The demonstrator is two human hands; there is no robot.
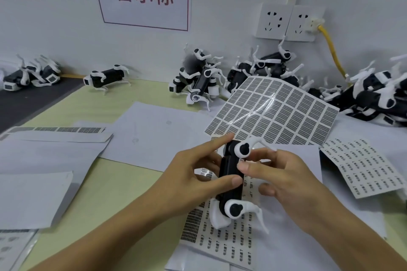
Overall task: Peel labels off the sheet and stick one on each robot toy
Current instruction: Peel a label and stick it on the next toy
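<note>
A black robot dog toy (229, 174) with white legs lies lengthwise between my hands, above the table. My left hand (198, 174) grips its body, thumb across the side and index finger stretched along the top. My right hand (284, 178) pinches the toy's right side near the upper white leg joint, thumb on the black body. I cannot tell whether a label is under the fingers. A curled label sheet (273, 110) with a dense grid stands just behind the toy. Another label sheet (222, 233) lies flat under it.
Piles of robot toys (198, 79) (374, 94) lie along the wall; a single one (105, 78) stands at the left and more (30, 75) farther left. Blank backing sheets (55, 156) cover the yellow table (114, 185). A third label sheet (363, 165) lies right. Wall sockets (286, 22) hold a yellow cable.
</note>
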